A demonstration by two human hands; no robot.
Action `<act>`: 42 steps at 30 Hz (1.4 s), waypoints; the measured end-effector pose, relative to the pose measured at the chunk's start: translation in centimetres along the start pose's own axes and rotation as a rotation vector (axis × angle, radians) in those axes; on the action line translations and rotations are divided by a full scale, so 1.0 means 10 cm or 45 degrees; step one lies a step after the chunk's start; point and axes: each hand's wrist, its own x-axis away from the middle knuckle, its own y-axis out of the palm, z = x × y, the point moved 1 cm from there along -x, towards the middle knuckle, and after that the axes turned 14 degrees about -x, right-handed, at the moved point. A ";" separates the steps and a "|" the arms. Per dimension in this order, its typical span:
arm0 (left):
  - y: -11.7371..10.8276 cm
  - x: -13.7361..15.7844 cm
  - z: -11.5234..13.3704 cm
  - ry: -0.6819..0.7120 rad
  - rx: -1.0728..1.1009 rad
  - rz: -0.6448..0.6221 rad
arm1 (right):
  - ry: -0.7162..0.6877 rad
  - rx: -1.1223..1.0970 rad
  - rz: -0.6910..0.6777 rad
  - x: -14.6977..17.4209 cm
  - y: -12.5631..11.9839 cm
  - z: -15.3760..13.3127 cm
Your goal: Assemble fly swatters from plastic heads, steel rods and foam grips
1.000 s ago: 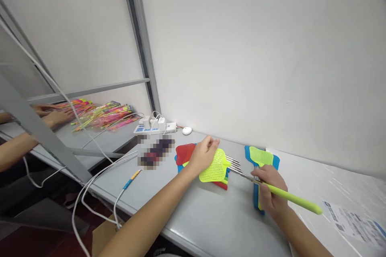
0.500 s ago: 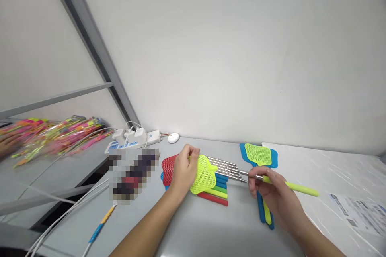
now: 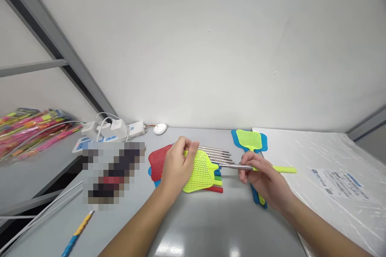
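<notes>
The left hand (image 3: 178, 164) is gripping a lime flyswatter head (image 3: 199, 173), its neck (image 3: 213, 166) pointing rightward, perhaps touching the steel rod (image 3: 233, 166) the right hand (image 3: 267, 177) is holding.

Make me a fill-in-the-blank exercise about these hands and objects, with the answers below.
1. The person's left hand holds a perforated yellow-green plastic flyswatter head; the tubular handle in the right hand matches it in ____.
2. Beneath that head, the handle end nearest the person is ____.
3. Beyond the right hand, a yellow-green mesh head lies on wider mesh coloured ____.
4. The white oval object lies near the foot of the white ____.

Missing words: colour; red; blue; wall.
</notes>
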 end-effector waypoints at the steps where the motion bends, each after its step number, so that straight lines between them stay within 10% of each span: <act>1: 0.00 0.00 -0.01 -0.002 -0.003 -0.004 | 0.002 -0.009 -0.009 0.00 0.00 0.00; 21: 0.04 0.01 0.02 -0.021 -0.090 0.020 | 0.027 0.251 0.137 0.00 0.00 0.05; 30: -0.07 -0.07 0.02 -0.136 0.750 0.268 | 0.038 0.135 0.237 -0.04 0.01 0.06; 35: -0.03 -0.15 -0.05 -0.287 1.131 0.258 | 0.033 0.104 0.209 -0.05 0.01 0.08; 42: 0.17 -0.06 -0.09 -0.314 0.791 -0.018 | -0.060 0.030 0.228 -0.07 -0.01 0.00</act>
